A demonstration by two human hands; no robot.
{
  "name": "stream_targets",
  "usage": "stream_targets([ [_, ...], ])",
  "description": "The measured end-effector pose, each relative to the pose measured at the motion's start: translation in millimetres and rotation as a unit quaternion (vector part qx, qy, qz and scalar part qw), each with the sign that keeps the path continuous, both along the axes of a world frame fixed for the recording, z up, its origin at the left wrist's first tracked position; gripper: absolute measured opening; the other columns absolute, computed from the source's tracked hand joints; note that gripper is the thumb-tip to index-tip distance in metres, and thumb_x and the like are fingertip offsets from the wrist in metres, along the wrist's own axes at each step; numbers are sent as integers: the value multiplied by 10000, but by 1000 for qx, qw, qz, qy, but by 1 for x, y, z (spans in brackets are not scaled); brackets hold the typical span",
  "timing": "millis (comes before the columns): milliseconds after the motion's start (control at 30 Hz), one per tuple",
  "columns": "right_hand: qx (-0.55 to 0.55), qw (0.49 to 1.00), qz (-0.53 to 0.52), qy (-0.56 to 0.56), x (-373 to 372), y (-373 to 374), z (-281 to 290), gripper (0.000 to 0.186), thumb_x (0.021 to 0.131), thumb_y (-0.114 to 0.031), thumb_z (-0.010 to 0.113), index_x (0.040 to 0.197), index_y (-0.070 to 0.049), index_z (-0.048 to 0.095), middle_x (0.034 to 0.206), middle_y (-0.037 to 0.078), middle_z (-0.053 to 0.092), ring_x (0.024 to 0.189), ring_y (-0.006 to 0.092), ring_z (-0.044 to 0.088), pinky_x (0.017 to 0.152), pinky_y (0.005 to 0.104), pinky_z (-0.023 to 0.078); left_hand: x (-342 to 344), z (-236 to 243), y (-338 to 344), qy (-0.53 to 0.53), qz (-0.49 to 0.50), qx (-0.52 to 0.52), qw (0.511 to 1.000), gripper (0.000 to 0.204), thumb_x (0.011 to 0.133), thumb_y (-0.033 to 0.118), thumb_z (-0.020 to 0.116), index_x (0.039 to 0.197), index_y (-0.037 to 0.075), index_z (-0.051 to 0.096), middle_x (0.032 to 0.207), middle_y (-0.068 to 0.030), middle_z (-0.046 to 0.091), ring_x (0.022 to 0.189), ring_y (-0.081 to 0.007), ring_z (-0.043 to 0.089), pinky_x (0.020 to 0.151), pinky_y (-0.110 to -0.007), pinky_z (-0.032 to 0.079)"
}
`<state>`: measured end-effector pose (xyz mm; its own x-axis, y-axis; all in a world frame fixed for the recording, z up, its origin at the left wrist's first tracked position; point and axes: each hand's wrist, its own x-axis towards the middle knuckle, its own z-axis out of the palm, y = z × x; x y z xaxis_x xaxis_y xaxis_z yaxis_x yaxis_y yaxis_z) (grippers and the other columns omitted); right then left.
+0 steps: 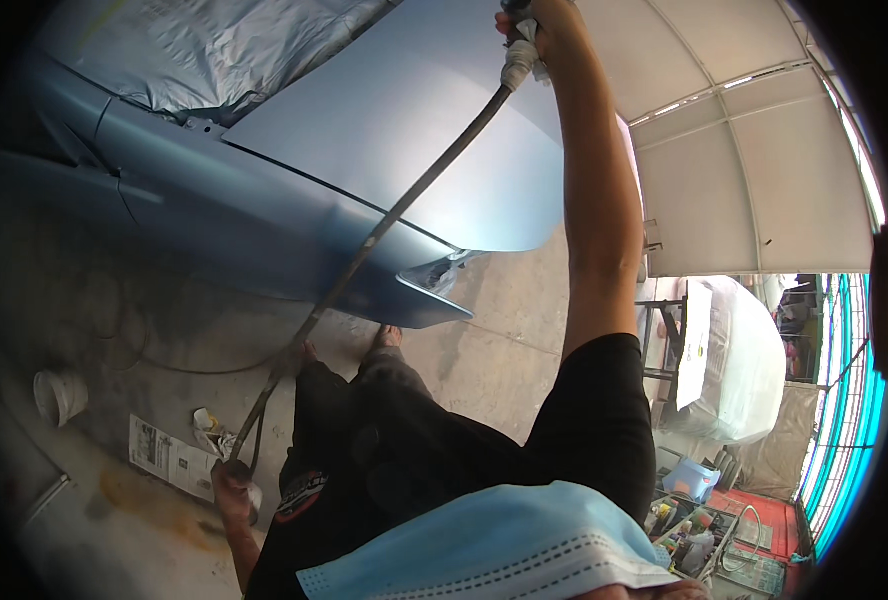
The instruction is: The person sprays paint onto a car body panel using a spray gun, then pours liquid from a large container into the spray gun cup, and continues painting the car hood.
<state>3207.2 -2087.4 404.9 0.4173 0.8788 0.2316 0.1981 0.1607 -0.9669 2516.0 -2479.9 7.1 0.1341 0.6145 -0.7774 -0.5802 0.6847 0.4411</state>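
Note:
My right arm reaches far forward, and my right hand (556, 22) is closed around the handle of a spray gun (514, 10), mostly cut off by the top edge. White wrapping (520, 62) covers the joint where a dark hose (404, 205) leaves the gun. The hose slants down to the lower left, passing in front of a satin blue car (434, 150). Low at my left side, my left hand (232, 492) is closed on the hose, which bends back in a loop there. The gun is held over the car's front panel; its nozzle is out of sight.
Silvery masking sheet (214, 50) covers the car's glass. Newspaper (169, 455) and a white bucket (61, 396) are on the floor at left, where more hose trails. At right stand a plastic-wrapped panel (739, 360) on a dark stand (667, 340) and a crate of bottles (699, 535).

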Motion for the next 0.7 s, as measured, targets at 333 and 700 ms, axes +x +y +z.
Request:
stream_targets([
  [333,-74,982,-138,111,103,-92,-70,540,910,-543,591,1027,-19,533,731,108,577,461,208,562,406,343,499,27,44,40,35,-120,132,983,340,996,339,444,695,182,461,636,32,428,566,-105,416,575,-278,349],
  [700,-111,924,-322,176,294,-291,-146,512,901,-557,598,937,-48,553,689,82,554,447,203,544,404,323,481,131,44,76,78,-337,147,926,368,986,324,413,795,59,581,694,-43,544,637,-137,485,607,-288,366],
])
